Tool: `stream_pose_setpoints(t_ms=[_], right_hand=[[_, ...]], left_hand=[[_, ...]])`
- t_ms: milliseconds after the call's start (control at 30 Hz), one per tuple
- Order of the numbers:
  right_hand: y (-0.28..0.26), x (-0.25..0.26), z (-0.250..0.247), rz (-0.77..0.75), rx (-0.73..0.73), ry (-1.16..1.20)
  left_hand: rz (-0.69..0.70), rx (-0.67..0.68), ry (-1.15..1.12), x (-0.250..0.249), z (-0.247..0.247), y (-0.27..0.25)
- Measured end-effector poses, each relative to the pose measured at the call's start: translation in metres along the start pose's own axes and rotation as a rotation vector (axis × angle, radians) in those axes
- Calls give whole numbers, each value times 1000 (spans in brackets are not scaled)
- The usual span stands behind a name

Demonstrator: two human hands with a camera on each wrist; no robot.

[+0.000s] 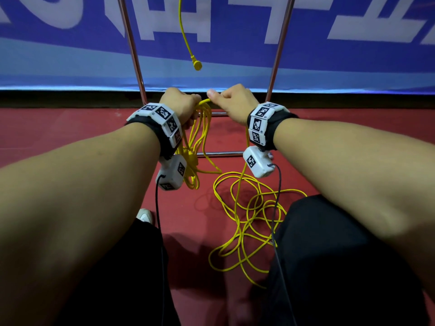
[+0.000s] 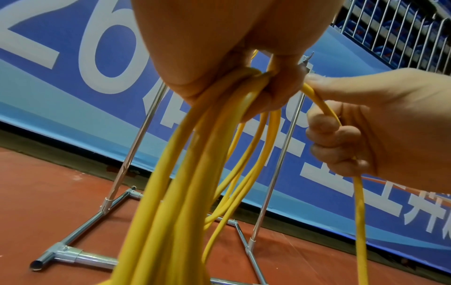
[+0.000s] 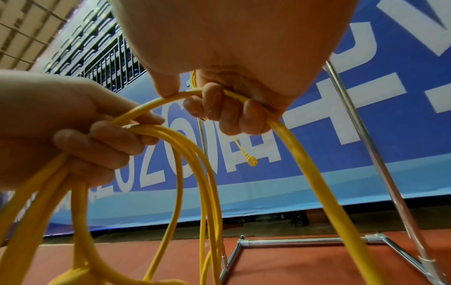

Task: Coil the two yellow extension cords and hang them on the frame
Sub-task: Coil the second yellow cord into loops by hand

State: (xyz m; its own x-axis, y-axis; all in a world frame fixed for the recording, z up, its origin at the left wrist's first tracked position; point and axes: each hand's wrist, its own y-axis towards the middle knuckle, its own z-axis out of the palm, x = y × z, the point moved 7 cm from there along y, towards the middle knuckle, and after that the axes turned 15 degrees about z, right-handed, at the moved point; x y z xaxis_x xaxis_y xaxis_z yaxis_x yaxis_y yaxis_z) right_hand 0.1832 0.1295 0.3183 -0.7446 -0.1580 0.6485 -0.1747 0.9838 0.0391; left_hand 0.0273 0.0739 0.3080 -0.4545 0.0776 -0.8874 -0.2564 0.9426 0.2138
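While coiling is under way, entries run left to right. Left hand (image 1: pixel 182 107): grip clamped on several gathered loops of a yellow extension cord (image 1: pixel 200 137), hanging toward the red floor (image 1: pixel 70 137). Right hand (image 1: pixel 231 102): grip clamped on the next stretch of that cord, just beside the left. Loose cord (image 1: pixel 247 220): tangled on the floor, near right, uncoiled. Second cord's plug end (image 1: pixel 196 64): hangs at far centre, between the uprights of the metal frame (image 1: pixel 135 55); apparently hung already. Remaining, by judgement: finish this coil, hang it.
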Motion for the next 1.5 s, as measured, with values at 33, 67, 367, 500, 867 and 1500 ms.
stream_pose_setpoints(t_ms=[33, 67, 367, 500, 867, 1500], right_hand=[[-1, 1, 2, -10, 14, -7], [-2, 2, 4, -18, 27, -14], [4, -7, 13, -31, 150, 48], [13, -39, 24, 24, 297, -62], [25, -79, 2, 326, 171, 86], [34, -79, -20, 365, -10, 74]], left_hand=[[-2, -2, -8, 0, 0, 0], [-2, -2, -16, -1, 1, -1], [53, -59, 57, -9, -4, 1], [55, -115, 7, -8, -8, 6], [-43, -243, -105, 5, -20, 15], [-33, -305, -165, 2, -29, 6]])
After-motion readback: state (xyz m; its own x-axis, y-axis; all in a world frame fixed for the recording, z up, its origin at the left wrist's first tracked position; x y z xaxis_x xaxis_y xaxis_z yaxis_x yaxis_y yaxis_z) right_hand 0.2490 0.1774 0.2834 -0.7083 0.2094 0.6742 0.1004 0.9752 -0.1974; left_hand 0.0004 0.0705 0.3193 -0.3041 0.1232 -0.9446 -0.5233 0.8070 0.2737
